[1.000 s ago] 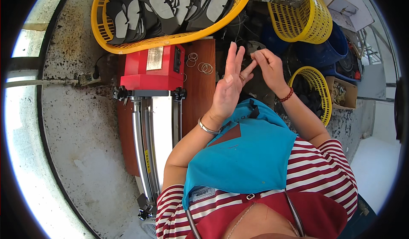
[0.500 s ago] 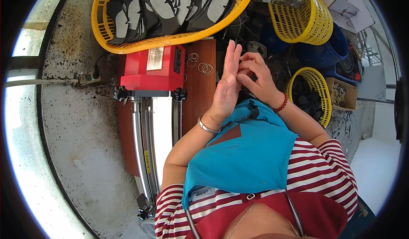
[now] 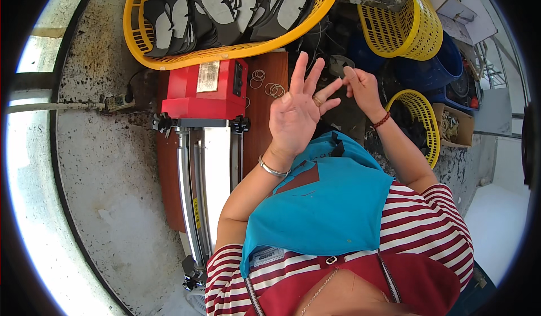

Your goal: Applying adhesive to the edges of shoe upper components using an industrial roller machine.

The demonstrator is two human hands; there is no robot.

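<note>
My left hand (image 3: 294, 121) is raised with its palm showing and its fingers spread. It holds nothing, and a ring sits on one finger. Close to the tip of that ringed finger is my right hand (image 3: 363, 95), its fingers curled and thumb against fingers in a pinch. Anything between them is too small to make out. Left of my hands stands a red machine (image 3: 203, 93) with long metal rollers (image 3: 191, 186). Several thin pale loops (image 3: 274, 90) lie on the brown board (image 3: 265, 124) beside it.
A yellow basket (image 3: 169, 65) stands beyond the machine, filled with dark flat pieces (image 3: 217, 9) bearing grey patches. To the right are another yellow basket (image 3: 400, 40), blue tubs (image 3: 425, 71), a smaller yellow basket (image 3: 420, 104) with black pieces and a cardboard box (image 3: 459, 127).
My hands were close together and have drawn apart. My left hand's fingers have spread and its palm has turned into view, while my right hand has shifted to the right.
</note>
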